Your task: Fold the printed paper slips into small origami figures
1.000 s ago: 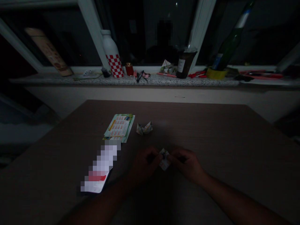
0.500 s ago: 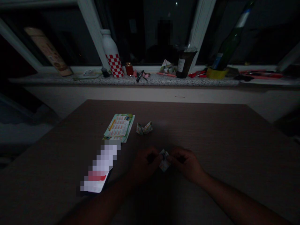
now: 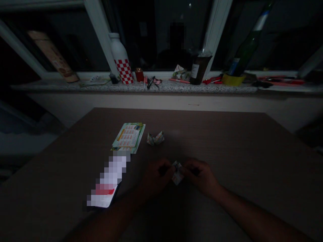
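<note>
A small folded paper (image 3: 177, 178), pale with printed marks, is pinched between my two hands over the brown table. My left hand (image 3: 157, 174) grips its left edge between thumb and fingers. On the right edge, my right hand (image 3: 200, 174) closes in the same way. Beyond my left hand stands a folded paper piece (image 3: 155, 138) with two raised points. Farther left lies a stack of printed green-and-white sheets (image 3: 128, 136). Nearer to me, a lit phone (image 3: 108, 183) lies beside my left forearm, its screen mostly blurred out.
Behind the table (image 3: 214, 126), a speckled window sill (image 3: 166, 88) holds a red-checked white bottle (image 3: 123, 65), a tan bottle (image 3: 54, 57), a dark cup (image 3: 198, 69), a green bottle (image 3: 248, 45) in a yellow ring (image 3: 233, 79), and small clutter.
</note>
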`<state>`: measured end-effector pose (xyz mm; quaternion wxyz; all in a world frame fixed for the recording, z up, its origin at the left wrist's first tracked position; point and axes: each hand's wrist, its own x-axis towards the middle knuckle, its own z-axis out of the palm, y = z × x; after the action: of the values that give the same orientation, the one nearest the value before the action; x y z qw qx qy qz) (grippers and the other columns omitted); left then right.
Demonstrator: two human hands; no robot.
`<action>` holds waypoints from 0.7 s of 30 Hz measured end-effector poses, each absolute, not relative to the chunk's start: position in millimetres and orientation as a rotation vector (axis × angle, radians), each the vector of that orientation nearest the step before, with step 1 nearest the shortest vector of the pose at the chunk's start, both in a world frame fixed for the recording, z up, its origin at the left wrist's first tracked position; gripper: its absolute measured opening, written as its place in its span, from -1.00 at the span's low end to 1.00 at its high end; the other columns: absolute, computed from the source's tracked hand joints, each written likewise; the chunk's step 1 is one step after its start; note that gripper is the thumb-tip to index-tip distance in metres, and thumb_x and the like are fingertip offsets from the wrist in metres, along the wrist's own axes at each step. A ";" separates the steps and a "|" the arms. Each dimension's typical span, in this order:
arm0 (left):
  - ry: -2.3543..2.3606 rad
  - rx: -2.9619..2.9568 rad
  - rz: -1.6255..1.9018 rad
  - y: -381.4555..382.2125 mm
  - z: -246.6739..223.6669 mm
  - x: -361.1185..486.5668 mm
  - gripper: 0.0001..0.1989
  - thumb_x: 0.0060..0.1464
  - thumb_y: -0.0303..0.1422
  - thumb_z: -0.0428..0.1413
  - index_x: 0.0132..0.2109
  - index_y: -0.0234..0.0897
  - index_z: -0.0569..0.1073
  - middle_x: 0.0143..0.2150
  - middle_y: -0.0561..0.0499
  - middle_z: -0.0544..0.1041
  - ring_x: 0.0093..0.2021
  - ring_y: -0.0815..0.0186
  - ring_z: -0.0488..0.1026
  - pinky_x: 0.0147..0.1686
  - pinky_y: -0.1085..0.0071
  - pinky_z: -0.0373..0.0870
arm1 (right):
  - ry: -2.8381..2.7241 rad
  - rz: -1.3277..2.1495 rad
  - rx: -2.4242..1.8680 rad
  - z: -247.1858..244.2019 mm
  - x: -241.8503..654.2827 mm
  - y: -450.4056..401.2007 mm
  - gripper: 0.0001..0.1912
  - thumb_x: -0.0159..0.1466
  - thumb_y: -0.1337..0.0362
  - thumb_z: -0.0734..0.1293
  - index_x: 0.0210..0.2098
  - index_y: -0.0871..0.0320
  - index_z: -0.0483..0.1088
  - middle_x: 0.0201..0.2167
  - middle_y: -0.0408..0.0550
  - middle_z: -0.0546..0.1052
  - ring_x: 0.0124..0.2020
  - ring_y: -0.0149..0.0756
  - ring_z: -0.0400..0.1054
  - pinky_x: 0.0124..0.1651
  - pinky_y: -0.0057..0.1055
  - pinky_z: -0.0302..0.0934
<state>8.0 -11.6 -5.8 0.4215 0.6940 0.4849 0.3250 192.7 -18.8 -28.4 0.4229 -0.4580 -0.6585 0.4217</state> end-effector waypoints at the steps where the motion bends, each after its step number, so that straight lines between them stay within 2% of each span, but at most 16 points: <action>1: 1.212 1.745 0.819 -11.6 -5.9 7.9 -0.81 0.10 -0.30 0.06 -0.40 -0.32 0.43 -0.49 0.06 0.45 -0.45 0.36 0.38 -0.43 0.48 0.28 | -1.643 1.057 -1.152 -28.5 192.6 -18.8 -0.72 0.23 0.13 0.29 -0.51 0.18 0.36 -0.62 -0.19 0.32 -0.59 -0.44 0.18 -0.53 -0.51 0.10; 15: 1.209 1.739 0.825 -11.0 -5.1 7.9 -0.80 0.09 -0.29 0.07 -0.42 -0.31 0.43 -0.51 0.06 0.45 -0.47 0.36 0.37 -0.44 0.47 0.27 | -1.620 1.076 -1.173 -30.4 192.3 -19.3 -0.77 0.22 0.14 0.31 -0.45 0.17 0.41 -0.62 -0.19 0.35 -0.59 -0.43 0.20 -0.55 -0.52 0.09; 21: 1.229 1.768 0.812 -10.5 -6.4 7.0 -0.80 0.09 -0.28 0.06 -0.41 -0.32 0.42 -0.50 0.05 0.43 -0.47 0.35 0.36 -0.45 0.46 0.26 | -1.637 1.084 -1.162 -32.7 193.2 -19.3 -0.76 0.23 0.14 0.30 -0.45 0.18 0.42 -0.59 -0.16 0.39 -0.56 -0.42 0.25 -0.50 -0.51 0.14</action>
<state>7.0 -10.5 -6.4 0.4078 0.7014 0.4878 0.3221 193.2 -19.3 -32.7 0.4169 -0.4630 -0.6521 0.4320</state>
